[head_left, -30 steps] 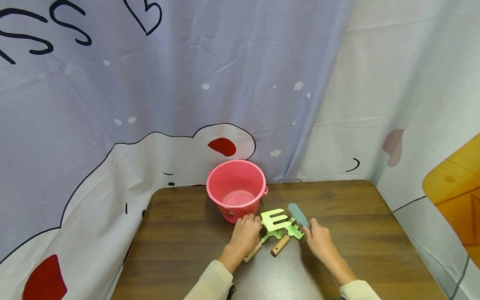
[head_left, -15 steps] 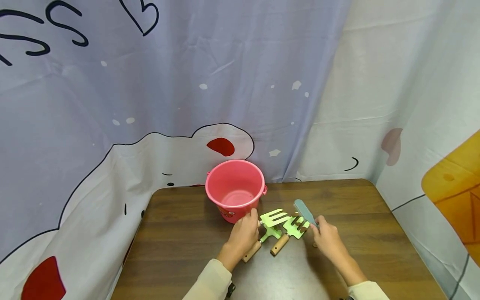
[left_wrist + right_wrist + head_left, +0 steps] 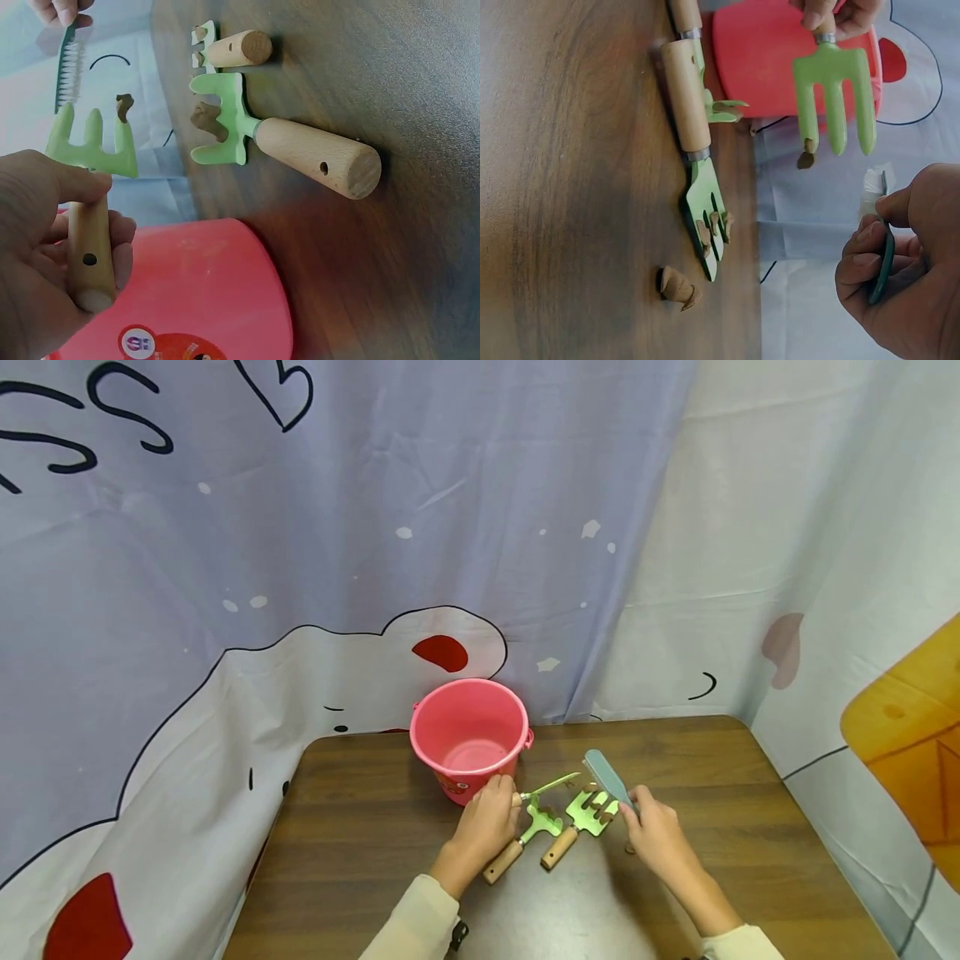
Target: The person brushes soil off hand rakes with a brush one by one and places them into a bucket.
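My left hand grips the wooden handle of a small green garden fork, raised above the table just in front of the pink bucket. A brown clump clings to one tine tip. In my right hand is a teal-backed brush with white bristles, pinched between thumb and fingers. The bristles face the fork, apart from it. Below, on the table, lie a green hand rake and a second green fork, both wooden-handled. Brown bits sit on both.
A loose brown clump lies on the wooden table near the second fork's tines. Behind the table hangs a printed curtain. The bucket stands near the table's back edge.
My left hand has turned the fork, so its head shows edge-on in the head view. My right hand has shifted right with the brush, away from the fork, and the brush tip has risen slightly.
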Demonstrator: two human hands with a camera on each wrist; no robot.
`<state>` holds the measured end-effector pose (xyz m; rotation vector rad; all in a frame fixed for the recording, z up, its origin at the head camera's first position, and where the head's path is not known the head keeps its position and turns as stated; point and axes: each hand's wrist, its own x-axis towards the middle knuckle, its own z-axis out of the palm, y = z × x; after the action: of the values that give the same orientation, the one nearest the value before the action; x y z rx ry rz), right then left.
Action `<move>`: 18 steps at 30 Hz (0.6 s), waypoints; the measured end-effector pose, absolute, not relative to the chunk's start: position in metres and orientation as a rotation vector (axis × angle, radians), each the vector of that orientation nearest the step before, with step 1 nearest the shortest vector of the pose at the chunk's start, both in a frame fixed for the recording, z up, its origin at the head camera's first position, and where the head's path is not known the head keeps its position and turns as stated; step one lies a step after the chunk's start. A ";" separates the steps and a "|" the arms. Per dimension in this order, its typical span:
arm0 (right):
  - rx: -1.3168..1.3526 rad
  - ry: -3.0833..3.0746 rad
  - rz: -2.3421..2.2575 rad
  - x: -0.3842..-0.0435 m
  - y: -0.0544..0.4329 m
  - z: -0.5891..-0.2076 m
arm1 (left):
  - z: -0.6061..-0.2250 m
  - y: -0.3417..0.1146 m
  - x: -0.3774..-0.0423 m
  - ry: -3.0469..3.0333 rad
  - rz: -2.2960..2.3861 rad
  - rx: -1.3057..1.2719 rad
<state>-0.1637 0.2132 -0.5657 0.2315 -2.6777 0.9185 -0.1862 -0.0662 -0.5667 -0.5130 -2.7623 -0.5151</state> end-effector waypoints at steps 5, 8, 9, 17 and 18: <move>0.264 -2.640 0.888 -0.162 0.210 -0.561 | -0.566 -0.067 -0.185 -2.771 -0.508 -0.522; 0.278 -2.632 0.879 -0.162 0.208 -0.560 | -0.568 -0.067 -0.186 -2.755 -0.470 -0.536; 0.282 -2.636 0.883 -0.161 0.207 -0.559 | -0.569 -0.067 -0.187 -2.749 -0.457 -0.537; 0.338 -2.655 0.874 -0.162 0.199 -0.560 | -0.571 -0.064 -0.189 -2.756 -0.388 -0.525; 0.347 -2.650 0.868 -0.162 0.197 -0.560 | -0.571 -0.063 -0.189 -2.767 -0.393 -0.521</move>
<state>-0.1622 0.1972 -0.5603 0.3467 -2.6503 0.8682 -0.1886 -0.0634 -0.5706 -0.5207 -2.7671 -0.3935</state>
